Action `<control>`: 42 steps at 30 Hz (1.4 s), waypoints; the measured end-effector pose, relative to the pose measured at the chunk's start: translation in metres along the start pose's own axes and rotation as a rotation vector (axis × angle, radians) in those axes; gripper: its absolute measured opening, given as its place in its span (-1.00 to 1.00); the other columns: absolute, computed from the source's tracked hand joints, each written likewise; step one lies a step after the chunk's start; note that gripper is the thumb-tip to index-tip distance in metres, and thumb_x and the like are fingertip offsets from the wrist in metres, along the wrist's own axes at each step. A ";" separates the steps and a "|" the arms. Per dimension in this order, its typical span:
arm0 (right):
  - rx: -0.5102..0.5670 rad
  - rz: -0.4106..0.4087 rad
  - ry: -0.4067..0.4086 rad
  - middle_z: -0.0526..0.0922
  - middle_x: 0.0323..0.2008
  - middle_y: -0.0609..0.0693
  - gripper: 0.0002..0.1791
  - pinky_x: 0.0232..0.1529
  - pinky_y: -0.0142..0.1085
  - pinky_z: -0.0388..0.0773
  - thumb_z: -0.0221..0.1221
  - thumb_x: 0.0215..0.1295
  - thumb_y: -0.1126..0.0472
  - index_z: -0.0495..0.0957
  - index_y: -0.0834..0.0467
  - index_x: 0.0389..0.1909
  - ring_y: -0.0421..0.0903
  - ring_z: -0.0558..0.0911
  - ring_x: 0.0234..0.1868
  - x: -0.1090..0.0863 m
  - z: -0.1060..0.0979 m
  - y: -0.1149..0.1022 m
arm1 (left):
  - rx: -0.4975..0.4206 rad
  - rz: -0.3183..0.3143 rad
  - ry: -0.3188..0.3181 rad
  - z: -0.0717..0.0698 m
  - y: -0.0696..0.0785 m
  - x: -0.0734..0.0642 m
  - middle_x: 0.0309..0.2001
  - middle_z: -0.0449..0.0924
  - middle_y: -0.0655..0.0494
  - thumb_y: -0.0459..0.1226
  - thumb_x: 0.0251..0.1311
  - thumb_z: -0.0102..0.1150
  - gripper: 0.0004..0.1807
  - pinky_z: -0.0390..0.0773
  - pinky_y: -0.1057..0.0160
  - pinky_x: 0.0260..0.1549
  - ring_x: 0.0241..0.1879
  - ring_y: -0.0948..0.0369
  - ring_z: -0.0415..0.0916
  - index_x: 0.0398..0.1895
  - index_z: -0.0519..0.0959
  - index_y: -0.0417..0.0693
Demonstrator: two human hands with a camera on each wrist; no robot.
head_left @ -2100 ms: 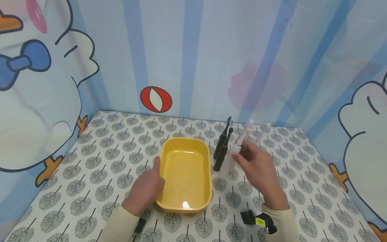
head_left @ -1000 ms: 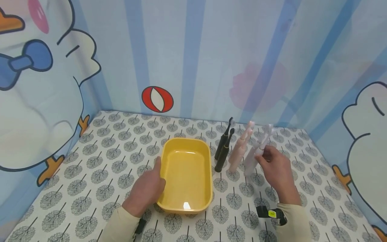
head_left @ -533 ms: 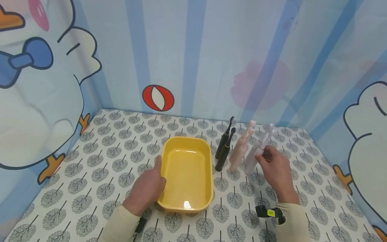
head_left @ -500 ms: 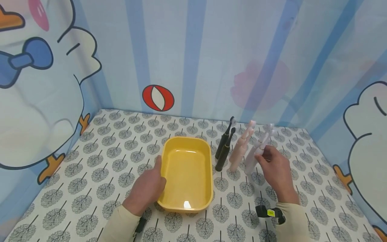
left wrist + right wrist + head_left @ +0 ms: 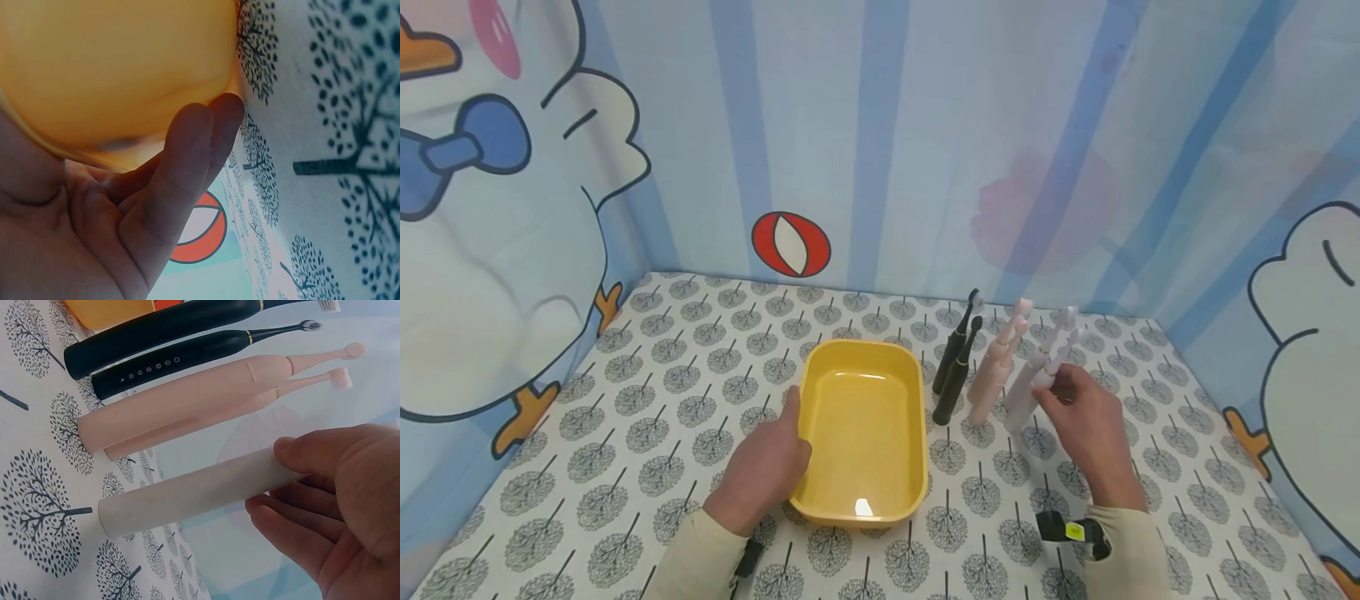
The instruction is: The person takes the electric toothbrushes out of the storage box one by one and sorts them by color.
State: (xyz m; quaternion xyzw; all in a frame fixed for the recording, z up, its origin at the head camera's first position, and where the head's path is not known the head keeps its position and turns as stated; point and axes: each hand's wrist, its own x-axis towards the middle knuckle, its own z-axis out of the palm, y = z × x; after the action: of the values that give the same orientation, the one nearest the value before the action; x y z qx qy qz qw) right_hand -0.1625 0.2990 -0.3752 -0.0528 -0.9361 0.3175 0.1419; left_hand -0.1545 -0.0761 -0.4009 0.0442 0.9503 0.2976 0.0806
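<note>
My left hand grips the left rim of a yellow rectangular tray, which has nothing in it. The left wrist view shows the fingers against the tray's outer wall. To the right, my right hand pinches the upper handle of a white electric toothbrush between thumb and fingers; it stands upright. A second white toothbrush is close behind it, hidden in the right wrist view. Two pink electric toothbrushes and two black ones stand upright between it and the tray.
A white cloth with grey tree prints covers the table. Behind it hangs a blue-striped backdrop with cartoon ducks and a red ball print.
My right hand has moved right from a pink toothbrush to the white one, which has been set a little more to the front beside its pair. My left hand stays on the tray.
</note>
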 end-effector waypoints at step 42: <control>0.146 -0.210 -0.076 0.70 -0.15 -0.04 -0.70 -0.18 -0.19 0.62 0.26 0.29 0.16 0.59 0.14 0.01 -0.11 0.67 -0.18 -0.028 0.022 -0.086 | 0.053 -0.030 -0.006 -0.002 -0.002 0.014 -0.62 0.40 0.00 -0.27 0.27 -0.08 -0.16 0.37 0.19 -0.67 -0.68 0.13 0.35 0.54 -0.21 -0.24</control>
State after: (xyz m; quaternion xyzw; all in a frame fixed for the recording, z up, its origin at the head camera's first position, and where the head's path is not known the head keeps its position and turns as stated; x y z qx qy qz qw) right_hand -0.1436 0.2126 -0.3463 0.0681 -0.9156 0.3698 0.1425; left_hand -0.1686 -0.0770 -0.4024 0.0329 0.9582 0.2708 0.0869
